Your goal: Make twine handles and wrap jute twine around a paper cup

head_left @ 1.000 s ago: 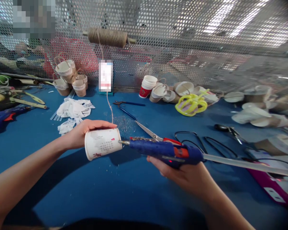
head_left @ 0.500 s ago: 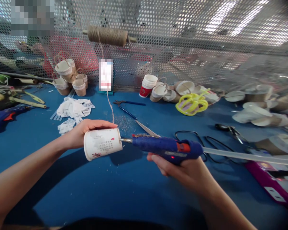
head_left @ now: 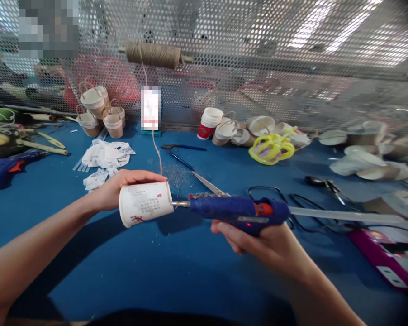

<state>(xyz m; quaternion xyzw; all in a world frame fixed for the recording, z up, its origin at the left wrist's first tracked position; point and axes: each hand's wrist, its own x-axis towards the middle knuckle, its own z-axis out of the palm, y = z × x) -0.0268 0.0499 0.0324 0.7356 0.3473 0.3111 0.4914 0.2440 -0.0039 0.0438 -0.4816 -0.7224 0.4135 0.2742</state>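
Clock taken from the paper cup [head_left: 148, 203], twelve pointing away from the wearer. Nearest, at about four o'clock, the right hand [head_left: 254, 240] grasps a blue glue gun [head_left: 236, 212], fingers wrapped under its body; a small red light glows on its side, and a pale glue stick [head_left: 339, 214] trails from its back towards three. The cup is held on its side above the blue bench [head_left: 149, 276], wide rim towards nine, base towards three; the gun's metal nozzle meets the base edge, or nearly, contact hard to tell. The left hand [head_left: 124, 184] grips the cup from the far side, fingers along its upper wall. Just beyond, at two, scissors [head_left: 207, 182] lie partly hidden by the gun; pliers [head_left: 183, 149] at one, open. White lacy fabric [head_left: 107, 154] bunched at eleven; a second glue gun [head_left: 12, 168] between nine and ten. Farther out, small handled pails [head_left: 95, 100] piled at eleven, stacked cups [head_left: 211, 121] at one, a yellow looped frame [head_left: 272, 151] at two. Twine [head_left: 157, 151] comes down to the cup from twelve. Farthest, also at twelve, a spool [head_left: 153, 55] before a perforated metal screen [head_left: 224, 27].
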